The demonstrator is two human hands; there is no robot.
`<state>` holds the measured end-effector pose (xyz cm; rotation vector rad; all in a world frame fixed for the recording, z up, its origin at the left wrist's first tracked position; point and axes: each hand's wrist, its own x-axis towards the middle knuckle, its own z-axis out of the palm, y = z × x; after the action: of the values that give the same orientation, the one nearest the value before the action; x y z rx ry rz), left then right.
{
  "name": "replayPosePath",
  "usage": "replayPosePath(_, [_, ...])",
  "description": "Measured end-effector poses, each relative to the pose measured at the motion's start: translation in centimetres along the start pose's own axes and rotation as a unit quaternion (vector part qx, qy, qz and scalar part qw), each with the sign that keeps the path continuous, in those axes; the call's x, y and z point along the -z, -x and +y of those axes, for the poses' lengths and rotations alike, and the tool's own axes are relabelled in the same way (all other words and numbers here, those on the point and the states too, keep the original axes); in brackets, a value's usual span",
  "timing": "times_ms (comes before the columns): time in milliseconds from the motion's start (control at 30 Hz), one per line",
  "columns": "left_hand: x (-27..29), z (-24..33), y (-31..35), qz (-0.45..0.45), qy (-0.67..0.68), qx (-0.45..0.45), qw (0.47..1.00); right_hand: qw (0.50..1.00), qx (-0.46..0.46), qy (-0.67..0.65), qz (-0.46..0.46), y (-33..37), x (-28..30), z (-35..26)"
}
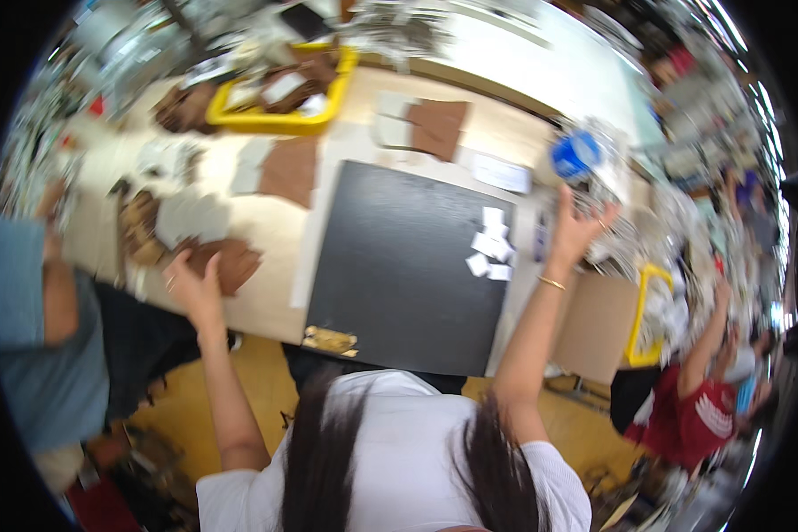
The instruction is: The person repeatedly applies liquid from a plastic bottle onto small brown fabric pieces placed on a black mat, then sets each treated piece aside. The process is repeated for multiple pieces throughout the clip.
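My left hand (195, 288) is at the near edge of the table's left side. Its thumb and fingers close on the edge of brown flat pieces (239, 266), which lie beside a pile of light grey pieces (191, 217). Far to the right, my right hand (581, 232) is raised with fingers spread, close below a blue round container (576, 155) and some blurred whitish items. Between my hands lies a black board (408, 266). Several small white pieces (492, 244) are scattered on its right part, and a tan worn patch (330, 340) marks its near left corner.
A yellow tray (341, 97) holding brown and white pieces stands at the back left. Joined grey-and-brown flat pieces (439, 129) lie behind the board, with a similar pair (288, 168) to its left. A brown cardboard panel (598, 324) is at right. Co-workers sit on both sides.
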<state>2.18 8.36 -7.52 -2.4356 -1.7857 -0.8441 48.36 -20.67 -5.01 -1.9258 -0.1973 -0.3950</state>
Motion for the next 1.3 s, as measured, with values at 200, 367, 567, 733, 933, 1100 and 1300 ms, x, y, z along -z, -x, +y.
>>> replayPosePath(200, [-0.9,0.0,-0.6,-0.075,-0.004,0.023,0.997,0.997,-0.02,-0.065,-0.023,-2.7,-1.4,-0.3])
replayPosePath(367, [0.0,1.8,-0.8,-0.072,-0.02,-0.044,0.996,0.998,0.006,-0.039,-0.054,-2.8,-4.3,0.6])
replayPosePath(567, [0.8,0.2,-1.8,-0.162,0.291,0.109,0.937,0.99,0.026,-0.142,-0.008,-4.8,-5.8,5.7])
replayPosePath(733, [4.6,2.8,-3.3,-0.288,0.449,0.169,0.829,0.976,0.02,-0.213,0.03,-1.7,-4.3,2.0])
replayPosePath(933, [4.2,12.6,-2.2,-0.553,0.499,0.065,0.664,0.957,0.033,-0.289,0.002,1.5,-0.3,-2.0])
replayPosePath(1100, [-3.3,18.3,2.7,-0.702,0.471,-0.014,0.534,0.903,0.019,-0.39,-0.182,6.4,2.6,-6.3])
replayPosePath(1300, [-4.0,18.7,3.2,-0.657,0.362,-0.066,0.658,0.917,0.016,-0.289,-0.274,12.0,4.2,-6.3])
